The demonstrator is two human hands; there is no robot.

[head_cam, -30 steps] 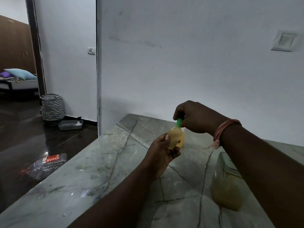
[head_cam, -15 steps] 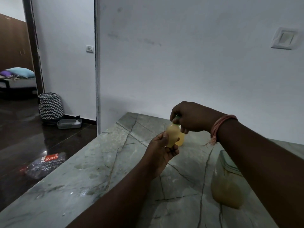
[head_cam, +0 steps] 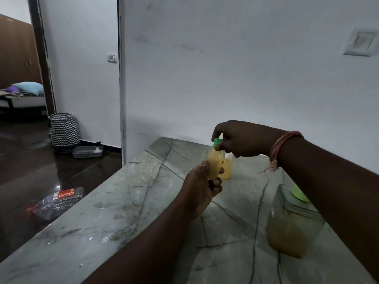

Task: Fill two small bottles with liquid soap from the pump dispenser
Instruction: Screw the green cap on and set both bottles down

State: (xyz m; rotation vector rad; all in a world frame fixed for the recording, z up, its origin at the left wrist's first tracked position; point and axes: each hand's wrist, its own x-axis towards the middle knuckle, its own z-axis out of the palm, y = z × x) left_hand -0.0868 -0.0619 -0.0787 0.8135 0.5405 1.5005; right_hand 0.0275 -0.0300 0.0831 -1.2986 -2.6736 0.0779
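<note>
My left hand (head_cam: 202, 188) grips a small clear bottle (head_cam: 214, 163) full of yellowish soap, held above the marble counter (head_cam: 131, 201). My right hand (head_cam: 240, 138) pinches its green cap (head_cam: 217, 142) on the bottle's neck. A second small bottle (head_cam: 226, 168) with yellow soap stands on the counter just behind the held one, partly hidden. The big clear soap container (head_cam: 291, 228), partly filled with yellowish liquid, stands at the right under my right forearm; its green top (head_cam: 298, 193) peeks out, the pump is hidden.
The counter ends at a white wall behind and at an edge on the left, with dark floor below. On the floor lie a plastic pack (head_cam: 59, 201), a grey tray (head_cam: 87, 151) and a patterned basket (head_cam: 64, 130).
My right hand's fingers have shifted on the cap, so the green cap shows again. Both hands and the bottle stay in about the same place.
</note>
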